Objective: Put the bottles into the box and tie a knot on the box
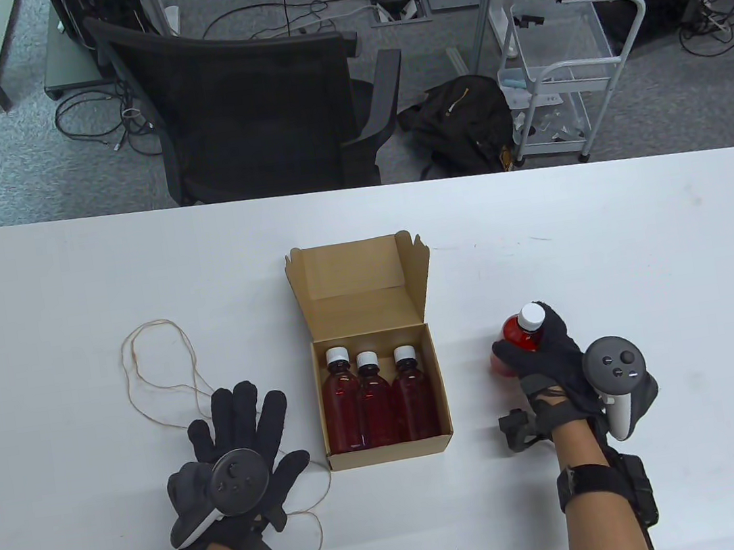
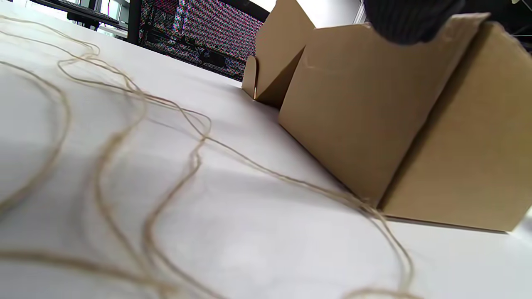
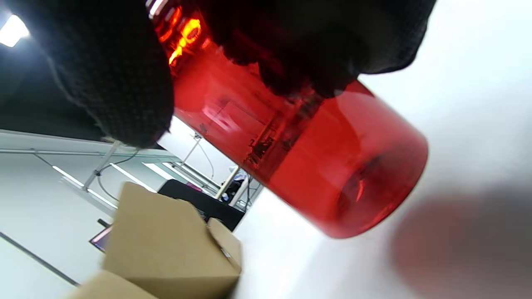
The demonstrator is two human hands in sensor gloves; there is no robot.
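An open cardboard box (image 1: 388,453) sits mid-table with its lid (image 1: 356,270) tipped back; three red bottles (image 1: 376,400) with white caps lie side by side inside. To its right, my right hand (image 1: 541,349) grips a fourth red bottle (image 1: 519,335), lifted and tilted off the table; the right wrist view shows its red body (image 3: 316,166) between my gloved fingers (image 3: 120,79). My left hand (image 1: 246,435) rests flat, fingers spread, left of the box on thin brown twine (image 1: 162,368). The left wrist view shows the twine (image 2: 174,166) running to the box corner (image 2: 374,124).
The white table (image 1: 641,236) stretches wide on both sides. Beyond its far edge stand a black office chair (image 1: 261,105), a black bag (image 1: 461,118) on the floor and a white wire cart (image 1: 557,71).
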